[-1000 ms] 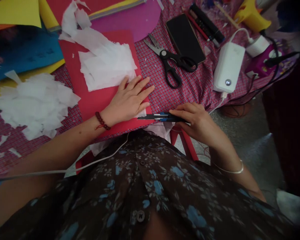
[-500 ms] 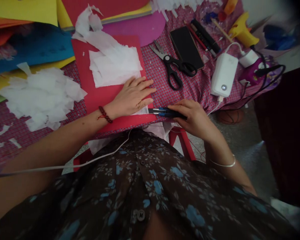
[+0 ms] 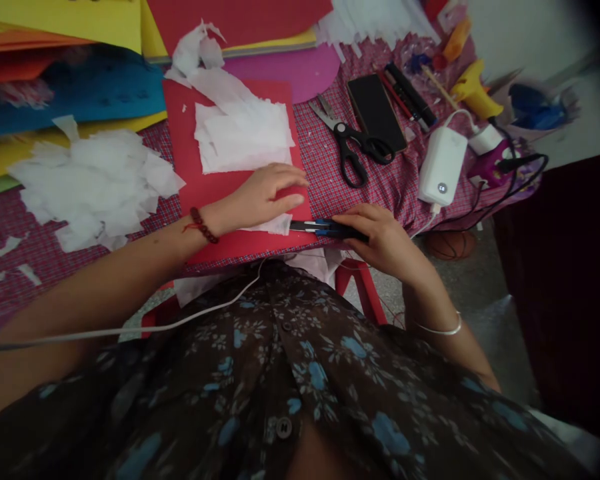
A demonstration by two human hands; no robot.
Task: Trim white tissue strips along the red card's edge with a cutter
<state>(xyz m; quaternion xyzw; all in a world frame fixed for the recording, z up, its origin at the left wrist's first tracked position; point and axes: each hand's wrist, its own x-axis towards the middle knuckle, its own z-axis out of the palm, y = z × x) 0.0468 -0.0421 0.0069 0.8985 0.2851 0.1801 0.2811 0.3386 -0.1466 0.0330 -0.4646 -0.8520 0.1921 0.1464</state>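
My left hand (image 3: 261, 195) lies on a red card sheet (image 3: 205, 187), fingers curled a little, pressing down a small piece of white tissue paper (image 3: 275, 225) at the sheet's near edge. My right hand (image 3: 380, 237) grips a dark utility knife with blue marks (image 3: 325, 229), held flat with its tip pointing left toward the white piece. A stack of white tissue sheets (image 3: 245, 137) rests on the same red sheet just beyond my left hand.
Black scissors (image 3: 353, 147), a dark phone (image 3: 377, 113), pens (image 3: 410, 93) and a white power bank (image 3: 440, 167) with cables lie at the right. A heap of torn white tissue (image 3: 90, 183) sits left. Coloured paper sheets (image 3: 70, 93) cover the back.
My head has lifted, so the table shifted right in view. My left hand's fingers have curled from flat. The knife slid left toward the white piece.
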